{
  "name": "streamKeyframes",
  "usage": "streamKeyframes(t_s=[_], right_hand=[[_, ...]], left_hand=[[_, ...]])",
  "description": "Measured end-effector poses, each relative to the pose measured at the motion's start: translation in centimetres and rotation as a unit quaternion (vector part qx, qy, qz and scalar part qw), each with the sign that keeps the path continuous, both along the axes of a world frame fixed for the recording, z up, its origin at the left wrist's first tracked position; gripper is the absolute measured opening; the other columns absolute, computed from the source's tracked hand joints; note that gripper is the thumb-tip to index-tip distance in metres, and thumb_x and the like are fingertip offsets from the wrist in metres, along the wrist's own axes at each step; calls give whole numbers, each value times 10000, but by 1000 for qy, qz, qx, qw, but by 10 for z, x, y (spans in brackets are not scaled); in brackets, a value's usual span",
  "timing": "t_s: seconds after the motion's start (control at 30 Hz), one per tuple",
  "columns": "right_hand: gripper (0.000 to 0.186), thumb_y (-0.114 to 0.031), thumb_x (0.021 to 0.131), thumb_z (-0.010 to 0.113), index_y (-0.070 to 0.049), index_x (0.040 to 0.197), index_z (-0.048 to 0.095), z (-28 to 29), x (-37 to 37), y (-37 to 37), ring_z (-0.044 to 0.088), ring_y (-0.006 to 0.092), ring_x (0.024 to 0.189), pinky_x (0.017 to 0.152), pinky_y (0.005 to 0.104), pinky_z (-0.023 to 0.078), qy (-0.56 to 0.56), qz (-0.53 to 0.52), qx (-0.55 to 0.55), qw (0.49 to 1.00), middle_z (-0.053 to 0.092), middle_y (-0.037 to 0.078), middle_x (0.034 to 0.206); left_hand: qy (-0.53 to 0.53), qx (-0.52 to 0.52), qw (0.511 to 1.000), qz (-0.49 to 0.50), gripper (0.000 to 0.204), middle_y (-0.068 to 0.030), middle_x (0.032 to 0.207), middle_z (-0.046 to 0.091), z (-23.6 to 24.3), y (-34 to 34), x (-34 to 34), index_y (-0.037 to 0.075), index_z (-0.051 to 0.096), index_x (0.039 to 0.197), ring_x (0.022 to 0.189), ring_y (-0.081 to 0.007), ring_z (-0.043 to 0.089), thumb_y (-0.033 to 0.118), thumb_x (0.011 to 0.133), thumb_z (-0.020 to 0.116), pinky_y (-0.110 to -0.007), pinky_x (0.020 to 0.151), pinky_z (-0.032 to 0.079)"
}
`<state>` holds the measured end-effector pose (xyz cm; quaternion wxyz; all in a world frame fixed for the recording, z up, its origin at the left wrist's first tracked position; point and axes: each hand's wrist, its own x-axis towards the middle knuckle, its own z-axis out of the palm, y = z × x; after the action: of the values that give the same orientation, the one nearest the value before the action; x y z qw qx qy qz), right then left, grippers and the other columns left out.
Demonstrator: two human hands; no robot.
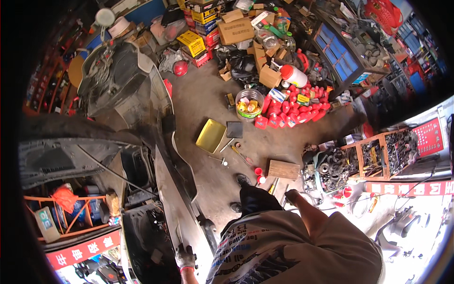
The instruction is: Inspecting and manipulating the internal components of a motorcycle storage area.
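My left hand (pixel 186 260), in a grey knit glove with dark fingertips, is at the pale body panel (pixel 176 208) of a vehicle on my left. Its fingers are curled; a thin streak runs ahead of them, and I cannot make out whether it is a held tool. My right hand (pixel 293 196) hangs low on my right and looks dark. Its fingers are bent together, and what they hold, if anything, is unclear. Close by on the floor are a yellow-handled tool (pixel 273 186) and a wooden block (pixel 284 169).
Ahead on the floor lie a yellow tray (pixel 211 135), a black square pad (pixel 234 129) and a screwdriver (pixel 239 152). Farther off stand red bottles (pixel 288 113), a clear tub (pixel 249 104) and stacked cartons (pixel 236 31). A bin of metal parts (pixel 331 165) is at right.
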<state>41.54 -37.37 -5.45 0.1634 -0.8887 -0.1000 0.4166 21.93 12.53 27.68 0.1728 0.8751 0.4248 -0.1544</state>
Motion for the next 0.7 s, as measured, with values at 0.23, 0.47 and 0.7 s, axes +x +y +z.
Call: streamKeyframes(t_s=[0.23, 0.47, 0.7], right_hand=[[183, -208, 782, 469, -81, 658, 512, 13, 45, 22, 471, 163, 456, 390, 303, 338, 155, -345, 152, 913, 512, 47, 580], [214, -191, 801, 461, -27, 748, 587, 35, 93, 40, 550, 197, 501, 418, 360, 433, 66, -213, 73, 972, 576, 96, 650], [156, -190, 740, 531, -63, 774, 615, 25, 117, 49, 588, 222, 584, 503, 350, 470, -54, -33, 35, 997, 604, 112, 721]], left_hand=[[137, 79, 987, -15, 436, -199, 913, 571, -12, -9, 31, 31, 542, 994, 860, -356, 547, 365, 716, 505, -430, 760, 435], [179, 49, 981, -55, 354, -193, 813, 592, -20, 18, 44, 33, 596, 821, 769, -351, 567, 354, 687, 535, -431, 686, 449], [-150, -199, 961, 117, 190, -99, 620, 579, -80, 61, 65, 35, 594, 762, 545, -190, 554, 219, 749, 548, -306, 513, 441]])
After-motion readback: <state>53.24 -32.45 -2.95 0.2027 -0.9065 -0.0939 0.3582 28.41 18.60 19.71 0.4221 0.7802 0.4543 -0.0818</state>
